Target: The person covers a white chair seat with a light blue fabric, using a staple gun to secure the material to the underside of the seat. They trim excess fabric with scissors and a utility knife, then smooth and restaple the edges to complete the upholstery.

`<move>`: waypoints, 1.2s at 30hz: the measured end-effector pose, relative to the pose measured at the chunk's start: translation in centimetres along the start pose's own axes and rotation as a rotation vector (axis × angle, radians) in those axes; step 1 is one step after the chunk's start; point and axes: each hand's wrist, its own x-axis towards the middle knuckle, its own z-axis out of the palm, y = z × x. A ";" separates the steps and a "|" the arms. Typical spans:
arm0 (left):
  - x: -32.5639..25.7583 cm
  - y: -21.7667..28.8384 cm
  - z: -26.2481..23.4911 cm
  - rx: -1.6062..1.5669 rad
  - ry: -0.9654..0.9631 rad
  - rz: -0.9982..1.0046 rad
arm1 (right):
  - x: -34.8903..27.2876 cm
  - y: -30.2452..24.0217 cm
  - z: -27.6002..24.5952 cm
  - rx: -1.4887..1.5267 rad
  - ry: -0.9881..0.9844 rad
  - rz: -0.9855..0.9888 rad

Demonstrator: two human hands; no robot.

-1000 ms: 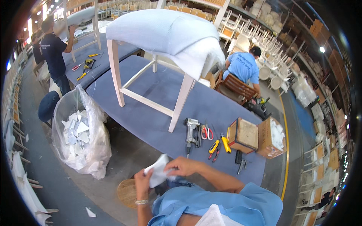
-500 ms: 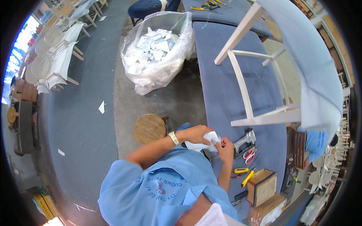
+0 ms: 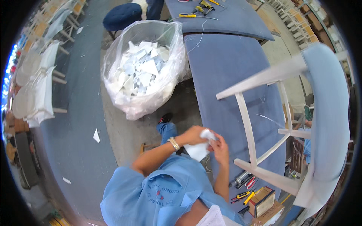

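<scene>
A clear plastic bag [image 3: 141,71] of white offcuts is seen by the blue padded table's [image 3: 230,75] left edge. A white fabric scrap [image 3: 200,147] is gripped between the left hand [image 3: 193,135] and right hand [image 3: 220,147], over that edge. An upturned chair [image 3: 301,124] lies further right.

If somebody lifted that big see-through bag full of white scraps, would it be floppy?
Probably floppy: the clear plastic bag already sags and wrinkles around its load. The white scraps look thin and loosely heaped, so it is likely light for its bulk. With the mouth open, scraps might spill if tipped.
</scene>
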 end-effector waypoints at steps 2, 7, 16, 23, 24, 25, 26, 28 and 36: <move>1.2 -5.9 -7.1 -0.009 0.244 -0.223 | 2.9 -1.3 4.6 0.017 0.050 -0.045; 3.0 -24.6 -29.6 0.532 0.790 -0.374 | 2.0 -0.5 6.9 -0.141 -0.001 0.172; 8.4 -27.1 -27.9 0.107 0.625 -0.617 | -5.2 11.9 1.9 -0.115 0.019 0.709; -16.0 -20.6 -11.6 -0.002 0.077 -0.994 | 4.3 14.4 0.9 -0.455 -0.483 0.616; -19.1 -20.3 -12.1 -0.065 0.350 -1.068 | 6.5 14.1 2.1 -0.427 -0.484 0.614; -21.9 -20.3 -13.3 -0.115 0.630 -1.114 | 8.8 13.6 3.6 -0.384 -0.457 0.615; -24.4 -20.3 -14.4 -0.168 0.903 -1.130 | 10.5 13.0 5.2 -0.346 -0.389 0.619; -30.0 -20.8 -16.0 -0.171 1.087 -1.196 | 15.3 11.2 8.7 -0.336 -0.275 0.598; -43.9 -21.2 -12.6 -0.330 1.550 -1.294 | 18.3 6.0 31.1 -0.599 -0.682 0.383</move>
